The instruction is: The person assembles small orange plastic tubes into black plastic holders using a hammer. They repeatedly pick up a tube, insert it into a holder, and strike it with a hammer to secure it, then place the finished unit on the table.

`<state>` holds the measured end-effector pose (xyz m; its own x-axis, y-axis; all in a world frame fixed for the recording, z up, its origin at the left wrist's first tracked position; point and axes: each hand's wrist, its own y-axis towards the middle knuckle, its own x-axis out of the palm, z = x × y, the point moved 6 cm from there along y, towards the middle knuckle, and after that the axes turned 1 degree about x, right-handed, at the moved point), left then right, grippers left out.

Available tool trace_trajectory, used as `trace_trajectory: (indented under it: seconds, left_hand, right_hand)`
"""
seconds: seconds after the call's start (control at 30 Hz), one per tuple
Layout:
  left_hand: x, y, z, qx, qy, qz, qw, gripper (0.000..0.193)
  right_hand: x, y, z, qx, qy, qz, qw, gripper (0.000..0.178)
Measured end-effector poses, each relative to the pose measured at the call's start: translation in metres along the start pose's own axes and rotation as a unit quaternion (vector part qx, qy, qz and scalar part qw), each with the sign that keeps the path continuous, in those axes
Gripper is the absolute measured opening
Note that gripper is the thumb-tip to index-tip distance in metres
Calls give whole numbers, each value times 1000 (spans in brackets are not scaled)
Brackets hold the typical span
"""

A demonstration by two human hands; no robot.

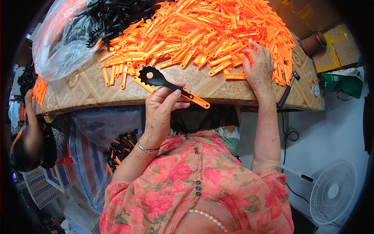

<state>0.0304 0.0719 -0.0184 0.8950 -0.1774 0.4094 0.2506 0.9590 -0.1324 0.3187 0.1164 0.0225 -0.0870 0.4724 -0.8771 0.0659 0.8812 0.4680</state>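
Patterned table (87, 87) heaped with orange handles (222, 27). Black toothed utensil (159, 80), orange-handled, pinched in left hand (159, 107) over near edge. Right hand (260, 70) placed apart, at heap; grip unclear.

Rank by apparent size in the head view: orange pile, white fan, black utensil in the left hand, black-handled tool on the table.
1. Orange pile
2. White fan
3. Black utensil
4. Black-handled tool

Apparent size only; differing camera distances leave true sizes unsure.

The upper edge crops the orange pile (218, 33) and black heap (117, 17).
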Motion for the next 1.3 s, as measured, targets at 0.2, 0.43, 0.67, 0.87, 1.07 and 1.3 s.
trace_trajectory:
  seconds: [0.2, 0.43, 0.67, 0.87, 1.07, 1.3]
  left_hand:
    - [6, 1, -2, -4, -3, -10, 1000, 26]
    - [6, 0, -3, 2, 9, -9, 1000, 26]
    - [5, 0, -2, 6, 2, -6, 1000, 24]
    - [9, 0, -5, -3, 2, -16, 1000, 24]
    - [3, -2, 2, 8, 14, -8, 1000, 25]
    - [-13, -5, 6, 12, -6, 12, 1000, 24]
  right_hand:
    - [-11, -12, -2, -20, 32, 15, 999, 35]
    - [-14, -23, 3, 9, 53, 16, 998, 30]
    - [-17, -21, 1, 5, 118, 60, 991, 23]
    - [-17, 14, -36, -42, 149, 68, 986, 27]
    - [2, 61, -75, -100, 98, 64, 988, 29]
    - [28, 92, -103, -100, 58, 52, 992, 34]
